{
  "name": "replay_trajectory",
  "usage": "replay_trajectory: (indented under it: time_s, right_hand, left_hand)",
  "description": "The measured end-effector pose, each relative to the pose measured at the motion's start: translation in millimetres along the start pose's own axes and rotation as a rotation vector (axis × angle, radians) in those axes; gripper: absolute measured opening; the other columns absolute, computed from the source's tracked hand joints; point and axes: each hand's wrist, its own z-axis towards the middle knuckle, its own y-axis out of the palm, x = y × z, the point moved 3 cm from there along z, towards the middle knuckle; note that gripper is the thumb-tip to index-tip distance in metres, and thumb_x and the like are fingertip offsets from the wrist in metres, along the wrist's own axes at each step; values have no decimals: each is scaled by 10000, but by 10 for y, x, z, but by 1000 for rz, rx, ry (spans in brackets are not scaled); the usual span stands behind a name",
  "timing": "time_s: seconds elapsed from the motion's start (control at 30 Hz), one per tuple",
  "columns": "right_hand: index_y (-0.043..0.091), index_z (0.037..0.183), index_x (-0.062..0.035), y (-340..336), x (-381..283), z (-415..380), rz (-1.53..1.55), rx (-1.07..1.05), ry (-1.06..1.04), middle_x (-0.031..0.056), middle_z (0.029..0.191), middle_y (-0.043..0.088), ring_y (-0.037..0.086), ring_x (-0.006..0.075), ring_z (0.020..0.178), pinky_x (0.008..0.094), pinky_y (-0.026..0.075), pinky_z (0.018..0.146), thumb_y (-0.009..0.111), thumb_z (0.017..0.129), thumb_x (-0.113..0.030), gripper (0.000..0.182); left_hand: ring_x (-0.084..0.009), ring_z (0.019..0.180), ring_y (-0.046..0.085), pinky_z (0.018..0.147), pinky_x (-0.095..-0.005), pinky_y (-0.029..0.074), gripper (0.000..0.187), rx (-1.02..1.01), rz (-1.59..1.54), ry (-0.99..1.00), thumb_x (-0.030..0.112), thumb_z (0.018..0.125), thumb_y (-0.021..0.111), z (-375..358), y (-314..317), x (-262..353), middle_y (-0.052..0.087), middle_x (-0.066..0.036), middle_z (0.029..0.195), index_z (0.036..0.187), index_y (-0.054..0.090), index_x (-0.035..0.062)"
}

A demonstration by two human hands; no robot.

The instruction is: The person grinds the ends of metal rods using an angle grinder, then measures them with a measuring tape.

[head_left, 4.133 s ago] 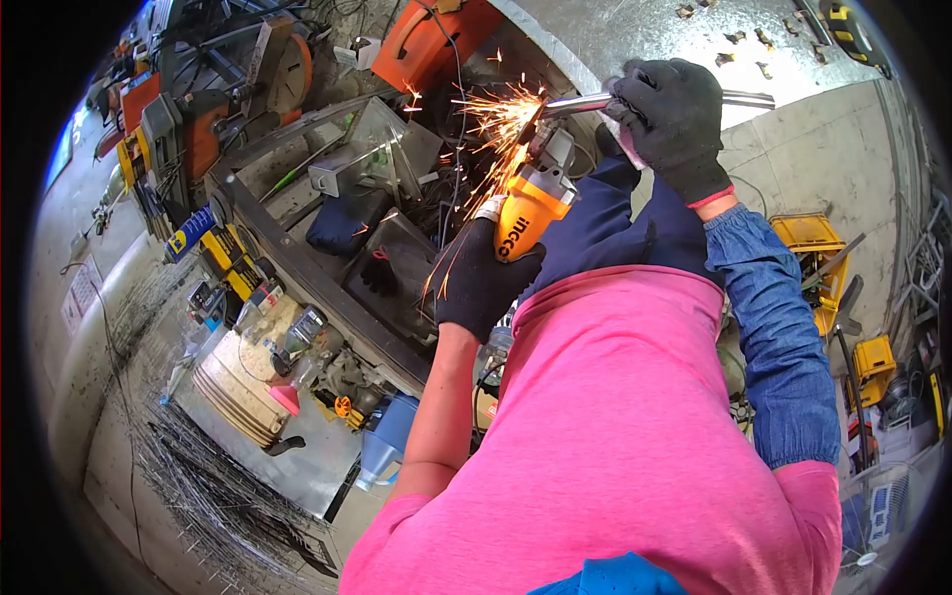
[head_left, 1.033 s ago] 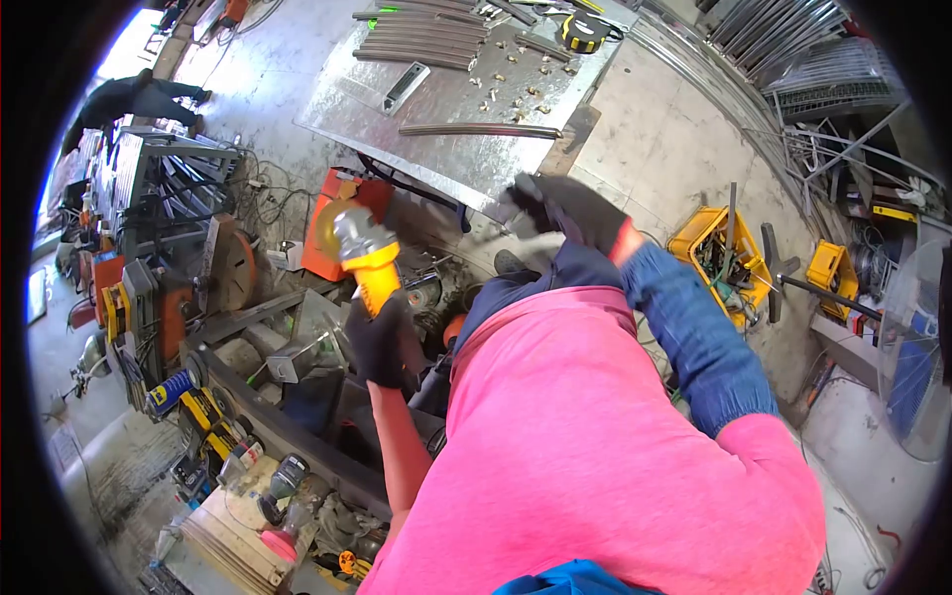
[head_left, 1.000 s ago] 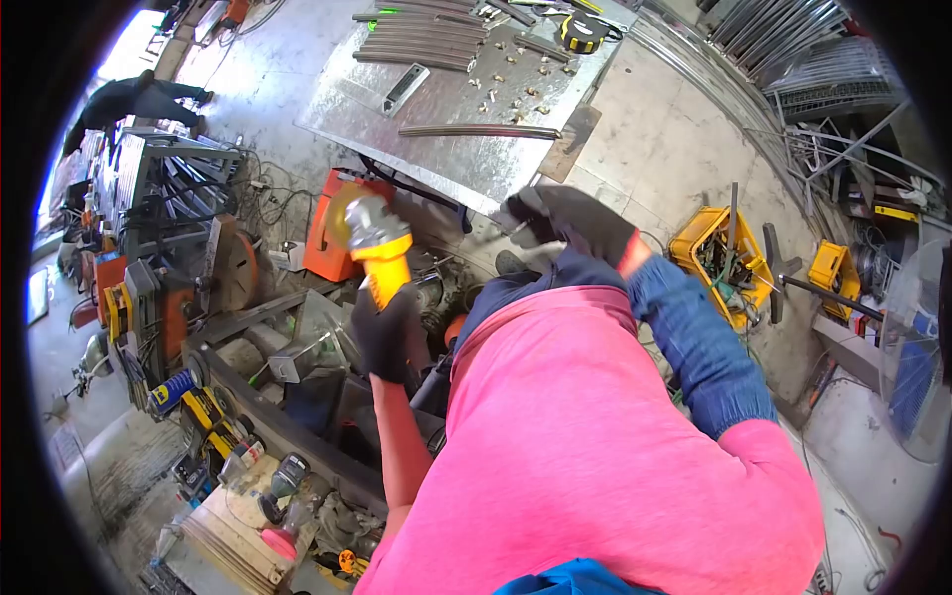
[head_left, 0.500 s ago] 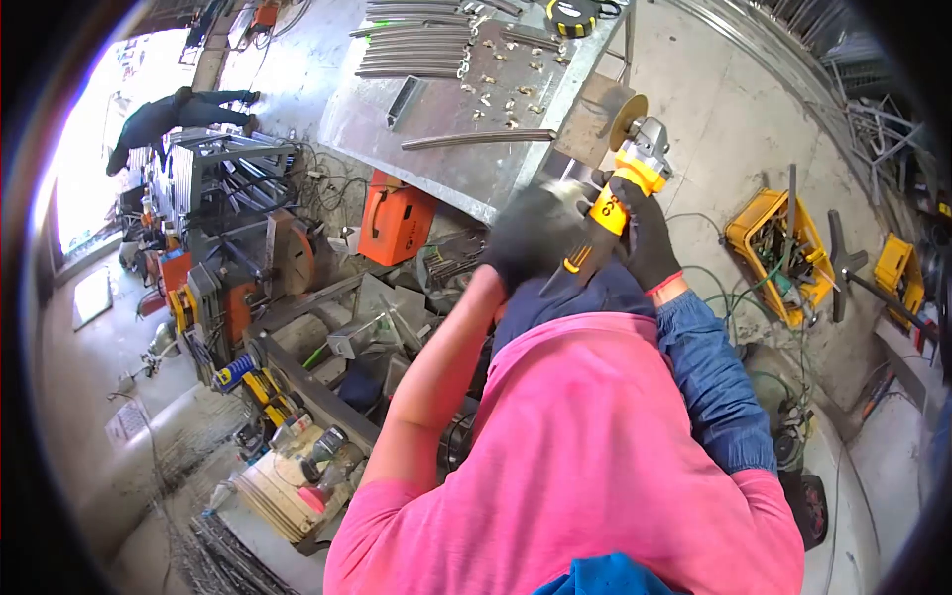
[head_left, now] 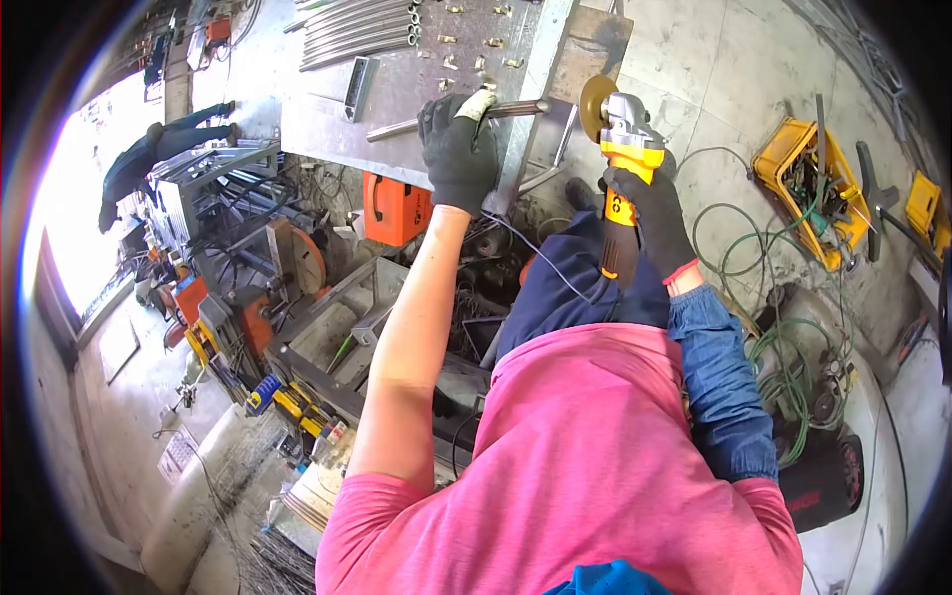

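My left hand (head_left: 459, 154), in a dark glove with a pale fingertip area, is closed round a metal rod (head_left: 397, 130) at the edge of the metal table (head_left: 327, 139). The rod's end sticks out to the right of my fingers. In my right hand (head_left: 650, 213), also gloved, is a yellow and black angle grinder (head_left: 621, 188), held upright in view. Its round tan disc (head_left: 596, 107) is at the top left of the tool, to the right of the table edge. Small metal pieces (head_left: 449, 61) and a bundle of rods (head_left: 357, 35) lie on the table.
An orange case (head_left: 389, 210) stands under the table. Yellow crates (head_left: 838, 213) with tools and green hoses (head_left: 793, 367) are on the right. Metal frames (head_left: 213, 183) and machines fill the left; a person (head_left: 149, 154) bends near the bright doorway.
My left hand has moved from beside the grinder onto the rod on the table and closed round it. The grinder has turned more upright in my right hand. The view has shifted.
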Motion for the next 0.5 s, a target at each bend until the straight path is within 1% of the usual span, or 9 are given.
replay_trajectory:
  time_s: [0.07, 0.1, 0.13, 0.17, 0.2, 0.23, 0.3, 0.43, 0.5]
  right_hand:
    - [713, 1276, 14, -24, 139, 19, -168, -17, -25, 42, 1069, 743, 710, 119, 915, 302, 559, 806, 723, 1028, -288, 391]
    - [713, 1276, 14, -14, 158, 19, -168, -14, -23, 42, 1069, 743, 710, 119, 915, 302, 559, 806, 723, 1028, -288, 391]
    - [716, 1270, 15, -3, 199, 9, -85, -13, 21, 43, 1063, 742, 703, 118, 912, 305, 555, 808, 728, 1023, -298, 399]
    - [718, 1264, 15, 14, 247, -12, -2, -11, 68, 44, 1056, 742, 697, 117, 908, 309, 551, 809, 733, 1018, -308, 407]
    - [718, 1264, 15, 29, 241, -29, 3, -7, 76, 44, 1056, 742, 697, 117, 908, 309, 551, 809, 733, 1018, -308, 407]
    - [720, 1257, 11, 31, 200, -38, -31, -19, 57, 41, 1052, 743, 692, 115, 910, 308, 547, 808, 742, 1011, -307, 403]
    - [722, 1250, 7, 42, 175, -66, -68, -27, 45, 38, 1047, 744, 687, 113, 913, 306, 543, 807, 750, 1003, -305, 399]
    - [723, 1236, 1, 100, 54, -110, -71, -2, 39, 38, 1029, 745, 683, 110, 902, 307, 545, 808, 763, 993, -294, 384]
    - [723, 1233, 1, 101, 31, -129, -58, -12, 44, 40, 1025, 745, 684, 113, 898, 309, 546, 812, 767, 989, -292, 384]
  left_hand:
    - [-394, 1225, 612, 1194, -539, 399, 432, -43, 17, -7, 132, 859, 698, 11, 1, -4, 703, -144, 1193, 1283, 781, 121]
    - [-400, 1225, 607, 1215, -545, 383, 425, -84, 36, -9, 150, 868, 699, 24, 7, -2, 697, -147, 1195, 1285, 781, 120]
    - [-400, 1225, 607, 1215, -545, 383, 425, -90, 35, -9, 150, 868, 699, 29, 19, 19, 697, -147, 1195, 1285, 781, 120]
    - [-409, 1245, 598, 1235, -562, 360, 411, -80, 64, -8, 181, 886, 702, 14, 24, 51, 692, -152, 1209, 1284, 783, 125]
    - [-417, 1264, 589, 1255, -579, 338, 398, -71, 93, -8, 212, 903, 704, -30, 37, 44, 687, -157, 1222, 1284, 785, 131]
    - [-417, 1264, 589, 1255, -579, 338, 398, -80, 91, -8, 212, 903, 704, -61, 48, 35, 687, -157, 1222, 1284, 785, 131]
    - [-425, 1317, 564, 1273, -620, 307, 389, -69, 106, -4, 263, 930, 703, -123, 66, 45, 681, -159, 1266, 1292, 786, 147]
    - [-412, 1347, 554, 1282, -638, 289, 386, -18, 114, -10, 269, 930, 708, -125, 95, 74, 691, -144, 1267, 1291, 788, 156]
    - [-400, 1319, 598, 1292, -604, 289, 320, -13, 77, -29, 211, 947, 706, -143, 84, 72, 718, -145, 1270, 1245, 805, 149]
